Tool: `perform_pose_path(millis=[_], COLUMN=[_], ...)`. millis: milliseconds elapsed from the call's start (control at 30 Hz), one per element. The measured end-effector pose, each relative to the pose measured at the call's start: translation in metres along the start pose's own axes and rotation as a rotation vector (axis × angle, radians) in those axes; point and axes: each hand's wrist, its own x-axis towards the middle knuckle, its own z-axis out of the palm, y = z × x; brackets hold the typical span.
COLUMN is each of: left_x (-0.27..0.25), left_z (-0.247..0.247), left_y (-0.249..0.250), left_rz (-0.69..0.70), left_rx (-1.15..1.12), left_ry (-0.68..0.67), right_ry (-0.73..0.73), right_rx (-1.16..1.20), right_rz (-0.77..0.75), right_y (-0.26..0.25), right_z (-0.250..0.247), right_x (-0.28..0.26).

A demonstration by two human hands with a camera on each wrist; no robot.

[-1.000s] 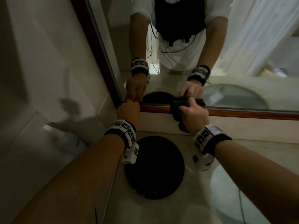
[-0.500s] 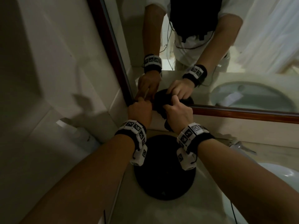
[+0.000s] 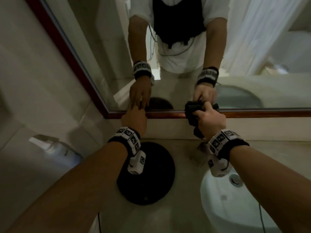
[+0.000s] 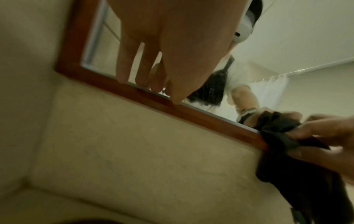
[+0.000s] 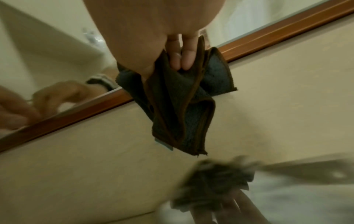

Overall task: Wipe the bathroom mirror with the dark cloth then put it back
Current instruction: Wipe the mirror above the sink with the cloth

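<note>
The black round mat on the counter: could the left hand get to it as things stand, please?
Probably yes. The left hand rests its straight fingers on the mirror frame, holding nothing, and the black round mat lies on the counter directly beneath that wrist, with nothing on top of it.

Your right hand [image 3: 210, 121] hides much of the cloth [image 3: 191, 110], the sink [image 3: 223, 207] runs off the near edge, and the tap [image 5: 216, 178] is blurred.

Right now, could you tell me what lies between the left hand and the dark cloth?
Only a bare stretch of the mirror's wooden frame separates left hand from dark cloth, in the head view.
</note>
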Motion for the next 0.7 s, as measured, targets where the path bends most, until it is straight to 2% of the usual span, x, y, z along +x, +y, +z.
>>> perform_pose_path(millis=[133, 200, 300, 367, 433, 533, 700], left_x=[0.008, 0.012, 0.011, 0.009, 0.007, 0.006, 0.003], left_z=[0.0, -0.004, -0.009, -0.01, -0.011, -0.012, -0.012], left_y=[0.021, 0.023, 0.029, 0.032, 0.03, 0.027, 0.025], left_rz=[0.01, 0.008, 0.007, 0.009, 0.039, 0.063, 0.109], left_rx=[0.051, 0.092, 0.154, 0.176, 0.192, 0.183, 0.171], left_ry=[-0.08, -0.091, -0.106, -0.127, -0.124, -0.109, -0.092], right_ry=[-0.058, -0.015, 0.201, 0.356, 0.449, 0.403, 0.279], right_rx=[-0.018, 0.04, 0.207, 0.333, 0.446, 0.589, 0.613], right_rz=[0.168, 0.228, 0.336, 0.467, 0.614, 0.756, 0.817], right_y=[0.05, 0.066, 0.075, 0.075, 0.069, 0.049, 0.021], right_z=[-0.015, -0.019, -0.023, -0.028, -0.03, -0.024, -0.007], right_x=[-0.015, -0.024, -0.038, -0.04, -0.035, -0.025, -0.02])
